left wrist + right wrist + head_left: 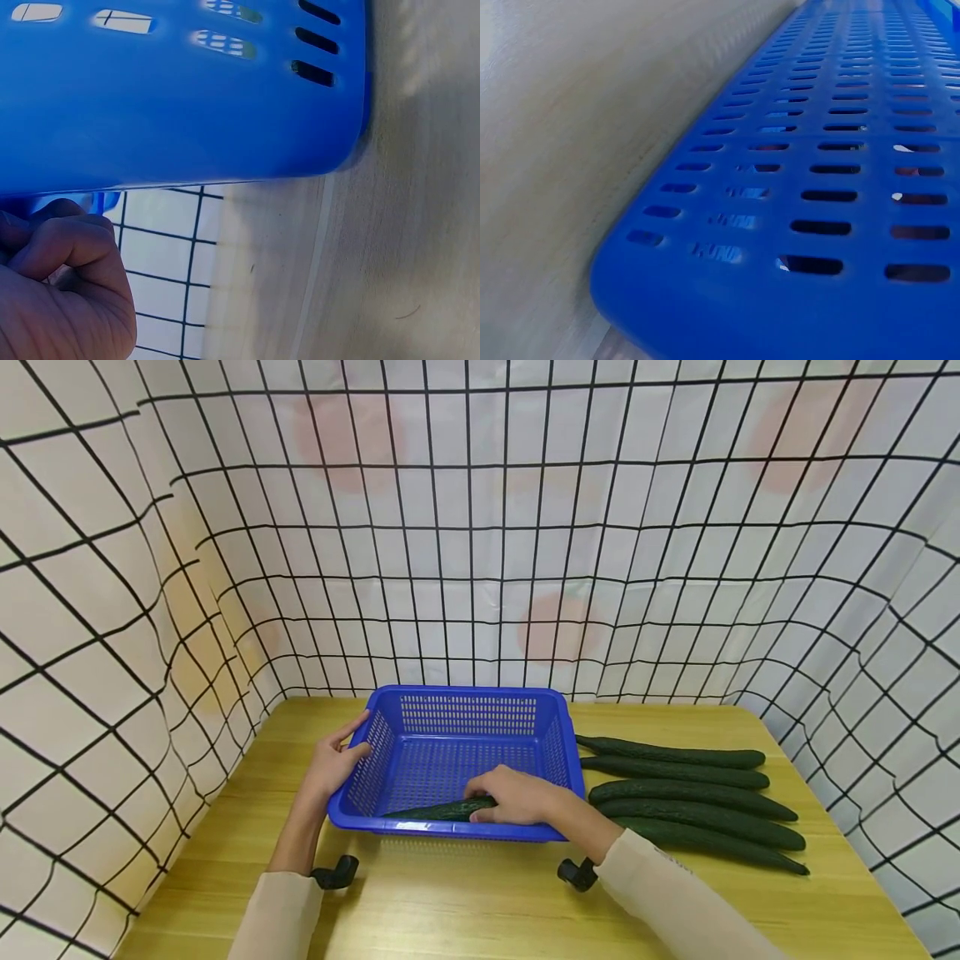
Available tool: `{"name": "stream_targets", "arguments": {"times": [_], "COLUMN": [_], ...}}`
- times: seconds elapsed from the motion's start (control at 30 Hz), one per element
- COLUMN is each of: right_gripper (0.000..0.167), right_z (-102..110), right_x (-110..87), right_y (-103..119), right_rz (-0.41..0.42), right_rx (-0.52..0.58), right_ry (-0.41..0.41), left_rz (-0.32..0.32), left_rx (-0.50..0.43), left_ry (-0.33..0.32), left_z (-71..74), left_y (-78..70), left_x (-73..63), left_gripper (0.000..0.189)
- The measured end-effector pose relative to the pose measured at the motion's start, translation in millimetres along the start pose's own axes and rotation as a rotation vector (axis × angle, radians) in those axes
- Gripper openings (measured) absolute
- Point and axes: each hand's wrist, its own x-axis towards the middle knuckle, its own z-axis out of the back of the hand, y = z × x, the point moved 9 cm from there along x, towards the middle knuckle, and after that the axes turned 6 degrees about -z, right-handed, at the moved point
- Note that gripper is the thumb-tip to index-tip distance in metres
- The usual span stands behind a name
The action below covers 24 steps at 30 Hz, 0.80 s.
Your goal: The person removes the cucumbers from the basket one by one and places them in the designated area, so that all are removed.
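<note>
A blue plastic basket with slotted walls stands on the wooden table. My left hand grips its left rim, the thumb over the edge. In the left wrist view, that hand shows curled fingers below the basket's wall. Inside the basket, by the near wall, my right hand holds a dark green cucumber, whose right end is hidden under the hand. The right wrist view shows only the outside of the basket's wall; slots reveal little of the hand behind it.
Several cucumbers lie side by side on the table, right of the basket. White cloth walls with a black grid enclose the back and sides. Each wrist carries a small black device.
</note>
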Motion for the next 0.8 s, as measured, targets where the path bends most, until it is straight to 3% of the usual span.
{"name": "stream_targets", "arguments": {"times": [0.33, 0.6, 0.8], "right_gripper": [0.043, 0.043, 0.040], "right_z": [15.6, 35.2, 49.2], "right_x": [-6.8, -14.3, -20.4], "right_y": [-5.7, -1.4, -0.1], "right_rz": [-0.049, -0.036, -0.019], "right_rx": [0.098, 0.065, 0.060], "right_ry": [-0.118, -0.234, -0.289], "left_rz": [0.014, 0.026, 0.048], "left_rx": [-0.005, -0.021, -0.033], "left_ry": [0.014, 0.012, 0.023], "left_z": [-0.7, 1.0, -1.2], "left_y": [2.0, 1.4, -14.5], "left_x": [1.3, 0.9, -6.5], "left_gripper": [0.068, 0.069, 0.069]}}
